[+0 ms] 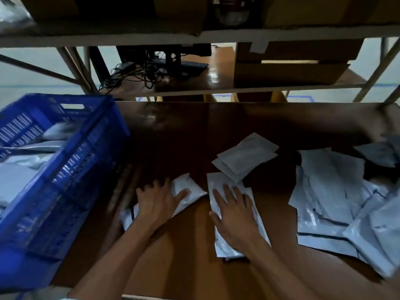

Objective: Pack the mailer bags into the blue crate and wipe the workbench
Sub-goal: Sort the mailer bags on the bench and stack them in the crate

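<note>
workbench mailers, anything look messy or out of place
Nothing looks damaged or spilled. The mailer pile at right is a loose, overlapping heap, and one bag lies at the workbench edge. Each hand rests flat on a bag.

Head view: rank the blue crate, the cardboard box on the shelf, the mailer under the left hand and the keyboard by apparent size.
1. blue crate, though it sits nearest the camera
2. cardboard box
3. mailer under the left hand, partly covered
4. keyboard, farthest away, so its true rank is unsure
</note>
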